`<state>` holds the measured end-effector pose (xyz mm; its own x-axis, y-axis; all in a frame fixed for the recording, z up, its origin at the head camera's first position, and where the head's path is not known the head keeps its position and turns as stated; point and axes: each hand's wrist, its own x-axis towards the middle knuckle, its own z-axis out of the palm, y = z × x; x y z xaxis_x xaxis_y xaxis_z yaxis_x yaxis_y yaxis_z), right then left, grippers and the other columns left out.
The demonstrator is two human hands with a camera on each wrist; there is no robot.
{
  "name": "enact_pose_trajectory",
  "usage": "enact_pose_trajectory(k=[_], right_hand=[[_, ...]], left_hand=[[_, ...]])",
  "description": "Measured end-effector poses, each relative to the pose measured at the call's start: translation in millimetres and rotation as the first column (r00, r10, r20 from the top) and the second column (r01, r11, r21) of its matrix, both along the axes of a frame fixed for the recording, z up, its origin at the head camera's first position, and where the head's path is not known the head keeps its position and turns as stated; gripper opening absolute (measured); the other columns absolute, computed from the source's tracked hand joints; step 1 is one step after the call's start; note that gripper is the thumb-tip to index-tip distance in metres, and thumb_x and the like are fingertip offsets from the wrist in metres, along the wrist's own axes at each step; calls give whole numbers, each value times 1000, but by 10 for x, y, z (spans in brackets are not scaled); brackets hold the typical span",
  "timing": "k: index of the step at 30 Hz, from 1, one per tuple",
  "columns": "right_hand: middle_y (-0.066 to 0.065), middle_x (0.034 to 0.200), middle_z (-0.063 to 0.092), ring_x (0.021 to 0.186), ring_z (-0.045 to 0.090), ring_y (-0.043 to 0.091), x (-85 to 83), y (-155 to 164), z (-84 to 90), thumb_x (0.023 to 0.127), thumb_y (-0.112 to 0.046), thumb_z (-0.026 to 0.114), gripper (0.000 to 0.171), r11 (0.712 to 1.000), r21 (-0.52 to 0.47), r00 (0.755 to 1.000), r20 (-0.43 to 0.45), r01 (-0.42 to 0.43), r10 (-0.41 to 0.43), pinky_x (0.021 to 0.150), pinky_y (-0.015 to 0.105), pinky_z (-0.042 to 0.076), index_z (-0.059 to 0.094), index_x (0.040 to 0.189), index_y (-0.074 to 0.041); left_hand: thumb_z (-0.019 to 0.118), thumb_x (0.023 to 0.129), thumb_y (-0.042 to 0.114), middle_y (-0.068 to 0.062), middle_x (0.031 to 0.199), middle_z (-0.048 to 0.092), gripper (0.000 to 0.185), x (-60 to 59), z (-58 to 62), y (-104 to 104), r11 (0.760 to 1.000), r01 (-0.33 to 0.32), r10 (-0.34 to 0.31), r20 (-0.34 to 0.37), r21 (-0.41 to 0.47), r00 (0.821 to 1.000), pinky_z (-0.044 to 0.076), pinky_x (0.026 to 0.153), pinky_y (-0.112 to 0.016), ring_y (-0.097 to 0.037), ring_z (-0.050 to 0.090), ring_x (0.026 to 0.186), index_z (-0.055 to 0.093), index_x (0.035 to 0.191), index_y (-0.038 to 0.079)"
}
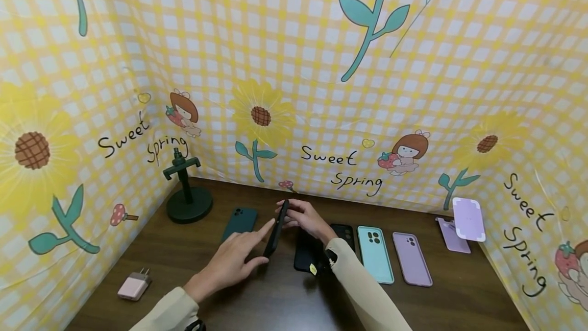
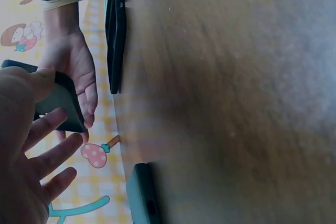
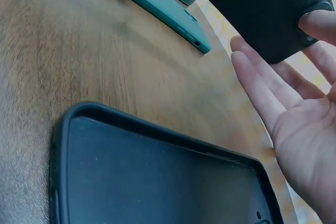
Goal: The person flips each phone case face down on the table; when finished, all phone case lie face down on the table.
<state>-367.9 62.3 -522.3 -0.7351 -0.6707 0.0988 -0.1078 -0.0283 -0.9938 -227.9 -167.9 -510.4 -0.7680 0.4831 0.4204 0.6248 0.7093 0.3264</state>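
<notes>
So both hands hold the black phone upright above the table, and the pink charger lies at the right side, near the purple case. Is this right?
Not quite. Both hands, left hand and right hand, do hold the black phone upright above the table, but the pink charger lies at the left side, far from the purple case. The head view shows it.

The yellow checked backdrop cloth [image 1: 321,65] carries the only readable words, "Sweet Spring" in black handwriting: once on the left panel beside a sunflower; once at the back centre next to a cartoon figure with a strawberry; once on the right panel, running downward; nothing else bears legible text.
</notes>
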Motion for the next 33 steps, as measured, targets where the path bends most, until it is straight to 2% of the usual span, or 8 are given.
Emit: enact_pose_trajectory(k=[4, 8, 12, 17, 20, 27, 33], right_hand=[[32, 128, 53, 94, 69, 26, 15, -12, 5, 97, -25, 54, 38, 999, 41, 1000, -16, 11, -10, 85, 50, 53, 55, 134, -11], [26, 114, 64, 87, 71, 24, 17, -15, -6, 96, -23, 57, 40, 997, 61, 999, -21, 44, -43, 80, 45, 55, 56, 133, -10], [20, 104, 70, 85, 71, 29, 9, -6, -22, 95, -21, 58, 42, 992, 86, 996, -23, 92, -90, 78, 48, 55, 55, 134, -6], [20, 104, 70, 89, 69, 39, 10, 20, -14, 95, -19, 58, 40, 985, 121, 992, -25, 125, -122, 79, 52, 54, 55, 134, -10], [19, 103, 71, 88, 69, 39, 17, 31, 20, 96, -18, 57, 39, 981, 143, 991, -29, 130, -128, 80, 54, 53, 55, 134, -10], [18, 100, 72, 83, 69, 38, 114, 45, 211, 95, -16, 58, 39, 974, 177, 990, -30, 139, -136, 80, 59, 50, 56, 133, -7], [21, 97, 71, 83, 67, 44, 148, 52, 223, 95, -17, 57, 41, 975, 177, 990, -61, 133, -124, 79, 60, 50, 54, 135, -6]], left_hand=[[73, 82, 38, 13, 123, 62, 85, 6, -8, 28, 999, 22, -25, -72, -45, 997, 46, 85, -37, -5, 60, 103, 25, 151, 29], [75, 80, 40, 14, 123, 61, 84, 12, -10, 46, 999, 15, -19, -103, -43, 995, 46, 85, -34, -3, 59, 104, 31, 150, 28], [75, 79, 41, 11, 123, 61, 84, 9, -16, 46, 1000, -3, 0, -124, -29, 992, 45, 87, -35, -5, 59, 107, 32, 150, 25], [75, 77, 46, 11, 120, 61, 84, 0, -30, 23, 999, -48, 43, -174, -20, 984, 44, 84, -34, -6, 59, 105, 36, 148, 25], [76, 75, 48, 11, 118, 62, 85, -5, -35, 15, 998, -63, 59, -195, -14, 979, 44, 82, -33, -6, 59, 102, 37, 147, 25], [74, 77, 50, 10, 118, 63, 86, -14, -47, 14, 996, -83, 76, -173, -31, 982, 44, 84, -33, -7, 59, 104, 34, 149, 27], [75, 76, 50, 8, 114, 64, 84, -10, -53, 7, 993, -102, 90, -173, -61, 981, 44, 84, -35, -9, 60, 102, 36, 148, 25]])
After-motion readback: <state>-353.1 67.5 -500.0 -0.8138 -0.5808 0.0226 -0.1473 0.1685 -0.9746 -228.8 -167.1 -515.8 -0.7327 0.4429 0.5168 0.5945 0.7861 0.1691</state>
